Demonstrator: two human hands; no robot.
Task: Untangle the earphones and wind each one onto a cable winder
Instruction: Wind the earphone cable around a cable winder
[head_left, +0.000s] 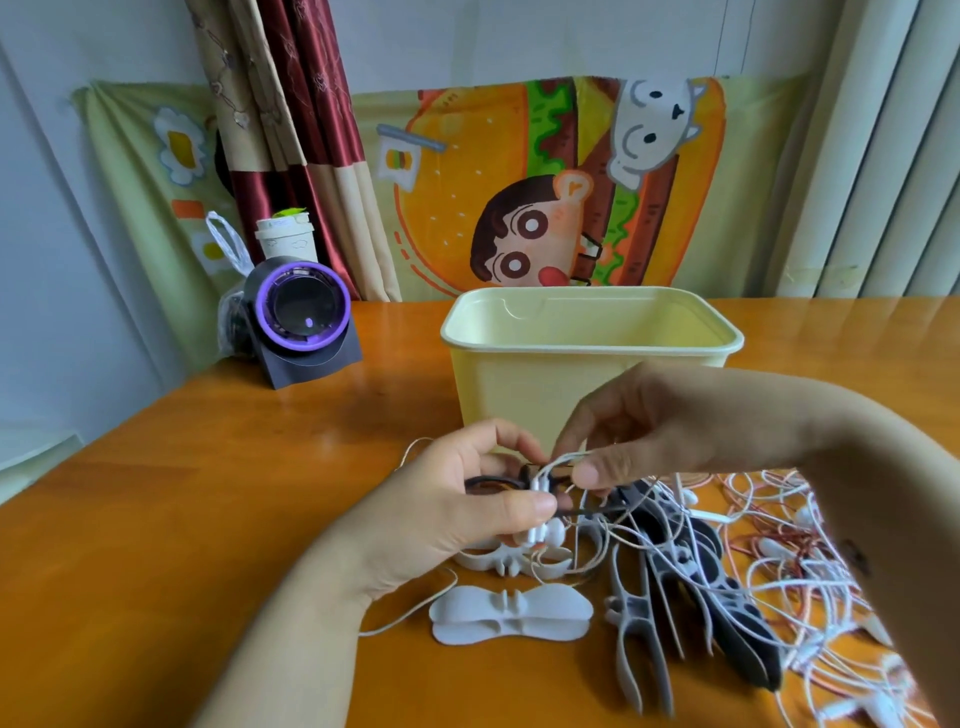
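Thin white earphone cord (566, 457), pinched by R hand (649, 431), L hand (457, 514) gripping prob. black ring-shaped winder (484, 479)

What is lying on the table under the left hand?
A white cable winder lies on the table below the left hand; only its lower edge and wings show. Its upper part is covered by the hand, which grips a black winder and white cable.

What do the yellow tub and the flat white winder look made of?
Yellow tub: likely plastic, smooth, faintly glossy, moulded rolled rim. White winder: probably silicone or soft plastic, matte, rounded moulded lobes; hard to tell which.
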